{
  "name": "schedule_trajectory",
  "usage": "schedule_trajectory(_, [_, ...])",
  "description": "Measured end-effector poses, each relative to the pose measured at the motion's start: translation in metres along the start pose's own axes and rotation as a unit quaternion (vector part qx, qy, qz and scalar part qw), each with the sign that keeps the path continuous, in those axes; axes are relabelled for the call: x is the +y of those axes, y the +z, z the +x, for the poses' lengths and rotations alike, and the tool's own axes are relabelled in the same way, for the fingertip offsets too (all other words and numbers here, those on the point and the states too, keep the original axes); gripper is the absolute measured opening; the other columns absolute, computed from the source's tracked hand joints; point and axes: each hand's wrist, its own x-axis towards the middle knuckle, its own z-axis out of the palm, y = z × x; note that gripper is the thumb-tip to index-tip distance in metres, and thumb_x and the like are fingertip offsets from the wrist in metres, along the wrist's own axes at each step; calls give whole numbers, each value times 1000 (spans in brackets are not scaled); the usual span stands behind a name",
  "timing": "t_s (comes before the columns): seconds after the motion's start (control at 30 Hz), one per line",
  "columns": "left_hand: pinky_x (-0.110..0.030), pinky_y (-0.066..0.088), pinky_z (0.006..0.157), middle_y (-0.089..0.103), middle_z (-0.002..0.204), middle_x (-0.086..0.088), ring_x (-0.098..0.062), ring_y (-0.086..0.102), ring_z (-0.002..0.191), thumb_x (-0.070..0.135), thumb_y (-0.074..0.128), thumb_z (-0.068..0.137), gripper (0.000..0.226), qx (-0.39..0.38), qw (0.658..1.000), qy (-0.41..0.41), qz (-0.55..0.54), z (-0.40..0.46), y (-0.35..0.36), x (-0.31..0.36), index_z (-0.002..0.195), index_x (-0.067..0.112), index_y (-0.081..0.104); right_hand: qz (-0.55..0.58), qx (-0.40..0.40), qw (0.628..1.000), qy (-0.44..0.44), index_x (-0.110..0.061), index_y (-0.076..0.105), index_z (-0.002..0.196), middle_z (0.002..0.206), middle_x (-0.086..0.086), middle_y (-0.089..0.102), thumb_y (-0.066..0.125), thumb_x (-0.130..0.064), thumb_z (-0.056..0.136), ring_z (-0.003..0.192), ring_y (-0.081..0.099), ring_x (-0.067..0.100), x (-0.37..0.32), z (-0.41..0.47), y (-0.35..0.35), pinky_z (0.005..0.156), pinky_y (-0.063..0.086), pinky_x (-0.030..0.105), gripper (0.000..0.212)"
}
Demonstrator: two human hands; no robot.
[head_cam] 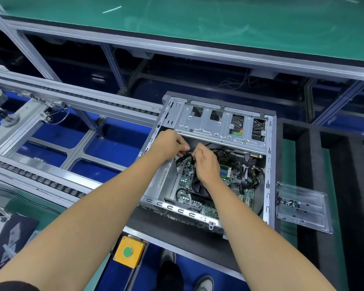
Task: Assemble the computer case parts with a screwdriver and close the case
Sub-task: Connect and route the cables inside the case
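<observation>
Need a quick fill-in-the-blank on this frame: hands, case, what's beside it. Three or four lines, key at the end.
1. Both hands, left and right, pinch a black ____ between them.
2. The computer case lies with its side ____, so the motherboard shows.
3. The clear plastic tray holding small screws lies to the ____ of the case.
4. The yellow box near the bench edge carries a ____ button.

Missing words: cable; open; right; green
</observation>
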Motion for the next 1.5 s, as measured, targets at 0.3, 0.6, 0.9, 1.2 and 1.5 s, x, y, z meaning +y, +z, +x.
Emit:
schedule_trajectory(0.3, [-35,62,83,77,78,1,-12,75,70,16,77,89,2,-10,1000,-21,-20,2,-1,1,87,16,79,8,4,1000,18,-24,48,75,67,-6,55,37,-16,102,72,62,32,4,3,0,61,36,35,30])
schedule_trajectory(0.6, [-35,62,83,77,78,1,-10,75,70,17,77,89,8,-1,999,-31,-27,1,1,2,82,20,77,34,5,999,10,-28,46,70,65,-2,54,37,-15,101,71,61,36,4,1,-1,67,50,52,34])
schedule_trajectory(0.9, [-33,61,83,77,79,2,-9,75,70,17,76,90,5,-8,999,-28,-26,-1,0,4,85,18,78,38,0,999,3,-39,46,69,65,-7,54,34,-24,97,70,62,29,0,-1,-1,70,54,57,35])
schedule_trajectory(1.2, [-36,62,84,77,77,4,-8,75,69,19,76,90,13,4,999,-30,-13,-1,1,4,78,25,76,51,-2,998,25,-39,47,66,62,-11,55,34,-24,96,68,61,23,-2,-3,-4,74,54,60,36])
schedule_trajectory(1.5, [-38,61,86,77,80,1,-11,75,72,17,76,91,10,-7,999,-38,-22,1,1,4,82,21,77,53,-9,998,28,-41,48,66,64,-22,59,34,-20,99,69,65,20,-3,-4,-5,77,55,58,41])
